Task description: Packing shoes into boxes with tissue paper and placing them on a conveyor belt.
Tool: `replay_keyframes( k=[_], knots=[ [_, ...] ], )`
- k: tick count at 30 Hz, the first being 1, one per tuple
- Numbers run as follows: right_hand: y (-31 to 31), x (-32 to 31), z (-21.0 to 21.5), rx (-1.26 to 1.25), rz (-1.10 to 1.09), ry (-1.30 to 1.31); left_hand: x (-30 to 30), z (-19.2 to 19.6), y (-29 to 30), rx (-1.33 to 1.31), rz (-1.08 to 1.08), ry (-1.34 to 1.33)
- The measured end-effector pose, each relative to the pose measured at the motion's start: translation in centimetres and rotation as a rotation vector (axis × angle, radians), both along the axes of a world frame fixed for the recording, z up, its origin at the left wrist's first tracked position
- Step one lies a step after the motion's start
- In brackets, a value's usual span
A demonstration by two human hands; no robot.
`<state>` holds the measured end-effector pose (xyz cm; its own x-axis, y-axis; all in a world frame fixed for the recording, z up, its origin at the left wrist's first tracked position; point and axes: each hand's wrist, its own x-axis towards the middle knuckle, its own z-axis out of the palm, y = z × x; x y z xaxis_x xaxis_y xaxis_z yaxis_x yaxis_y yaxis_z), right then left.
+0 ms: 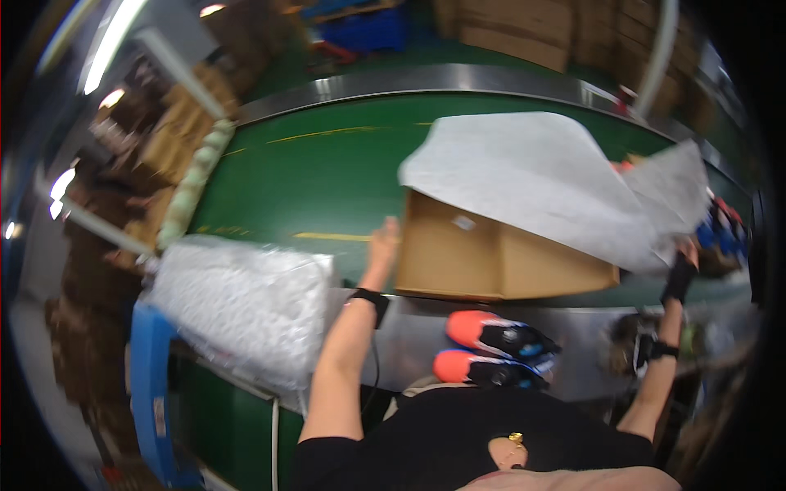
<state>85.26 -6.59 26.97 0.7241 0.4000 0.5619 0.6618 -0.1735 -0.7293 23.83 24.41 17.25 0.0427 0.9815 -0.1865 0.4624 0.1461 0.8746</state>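
An open cardboard shoe box (450,250) sits on the green belt, its far part covered by a sheet of white tissue paper (516,159). My left hand (381,250) is at the box's left side, fingers stretched out and slightly blurred, holding nothing. Far to the right, my right hand (688,252) is closed at the corner of the paper, which rises and creases there. Between the box and my body, a pair of orange and black shoes (495,350) lies side by side on the metal edge, toes to the left.
On the left is a stack of thin white packing sheets in clear plastic (241,307), beside a blue frame part (153,393). A metal rail (458,78) bounds the far side of the belt (311,176). More colourful shoes (725,229) are partly visible at the far right.
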Motion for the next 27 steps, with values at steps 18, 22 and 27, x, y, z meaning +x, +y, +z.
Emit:
replay_keyframes(
  k=[18,22,27],
  knots=[
    [-3.2,-4.6,8.4,-0.145,0.27,0.193,14.8,10.2,-1.9,-0.151,-0.339,-0.191],
    [-1.7,-11.0,10.4,-0.206,0.419,0.312,20.3,9.2,1.4,0.067,-0.278,-0.304],
    [-2.7,-22.3,13.2,-0.191,0.437,0.222,24.6,7.0,0.2,0.041,-0.23,-0.266]
  ],
)
